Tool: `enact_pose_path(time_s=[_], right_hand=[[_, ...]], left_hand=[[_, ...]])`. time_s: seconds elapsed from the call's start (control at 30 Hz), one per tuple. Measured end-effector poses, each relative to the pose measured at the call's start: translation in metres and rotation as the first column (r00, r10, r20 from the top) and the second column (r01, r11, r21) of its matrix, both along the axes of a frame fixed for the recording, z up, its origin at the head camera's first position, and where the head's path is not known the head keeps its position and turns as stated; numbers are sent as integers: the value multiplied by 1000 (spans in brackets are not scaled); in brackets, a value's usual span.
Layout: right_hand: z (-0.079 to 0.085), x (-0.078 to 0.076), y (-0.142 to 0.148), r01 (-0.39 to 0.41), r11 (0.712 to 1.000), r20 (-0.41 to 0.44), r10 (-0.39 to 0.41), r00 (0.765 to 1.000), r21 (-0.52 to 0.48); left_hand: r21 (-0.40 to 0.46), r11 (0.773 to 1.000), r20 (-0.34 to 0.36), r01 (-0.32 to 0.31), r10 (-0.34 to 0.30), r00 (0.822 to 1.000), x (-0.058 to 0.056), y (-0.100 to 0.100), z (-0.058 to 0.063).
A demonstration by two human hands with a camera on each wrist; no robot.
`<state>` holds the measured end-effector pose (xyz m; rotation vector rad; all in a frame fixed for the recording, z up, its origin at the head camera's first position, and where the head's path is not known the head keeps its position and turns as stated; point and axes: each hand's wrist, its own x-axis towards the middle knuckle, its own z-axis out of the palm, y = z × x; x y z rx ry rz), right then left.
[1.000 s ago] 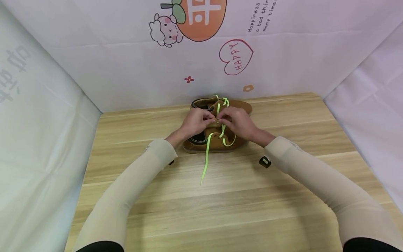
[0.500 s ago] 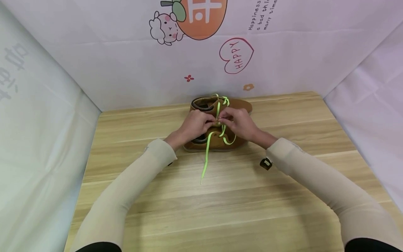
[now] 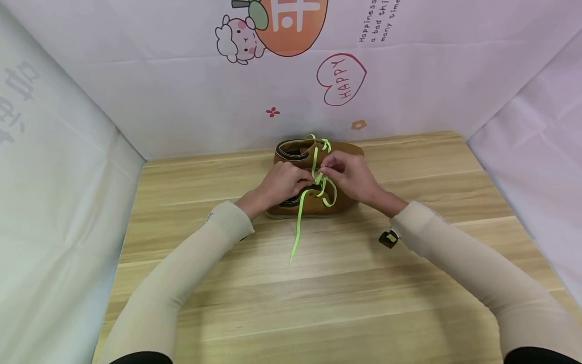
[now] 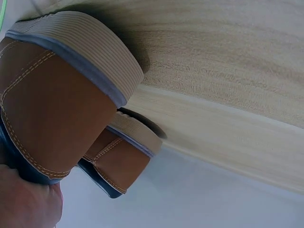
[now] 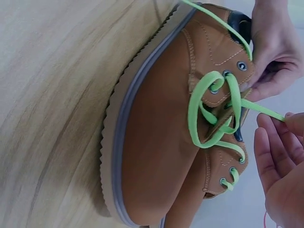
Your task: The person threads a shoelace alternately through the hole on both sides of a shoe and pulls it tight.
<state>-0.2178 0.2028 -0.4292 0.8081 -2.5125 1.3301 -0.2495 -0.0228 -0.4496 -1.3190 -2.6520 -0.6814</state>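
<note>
Two brown leather shoes stand side by side, toes to the right: the near shoe (image 3: 334,206) and the far shoe (image 3: 347,148). A neon green shoelace (image 5: 192,116) runs through the near shoe's eyelets and makes a loose loop over them; one long end trails onto the table. My right hand (image 3: 353,176) pinches a stretch of this lace between thumb and forefinger, its other fingers loosely bent in the right wrist view. At the shoe's opening, my left hand (image 3: 279,181) grips the upper beside the eyelets. The left wrist view shows mainly the heels.
The wooden table (image 3: 291,313) extends toward me in front of the shoes. A white printed cloth (image 3: 182,101) hangs close behind the far shoe, with further cloth walls at both sides. A small black device (image 3: 388,238) sits below the right cuff.
My right hand has moved a little to the right, away from the left, with the lace drawn between them. More of the lace shows over the near shoe. The left hand has barely moved.
</note>
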Motion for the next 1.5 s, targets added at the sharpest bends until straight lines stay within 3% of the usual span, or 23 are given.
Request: enact_pose_path(time_s=[0.43,0.7,1.23,1.5], right_hand=[[23,9,-3,45,998,12,-45,999,-44],[35,15,-10,-7,999,-37,5,999,-52],[74,18,-29,-74,996,-177,65,982,-47],[83,21,-31,-96,994,-202,84,976,-53]], left_hand=[[-4,1000,34,-6,6,999,-1,1,1],[58,997,75,-56,52,996,-5,1,-2],[42,998,64,-42,39,997,-4,0,-2],[60,995,99,-83,76,992,-5,1,0]])
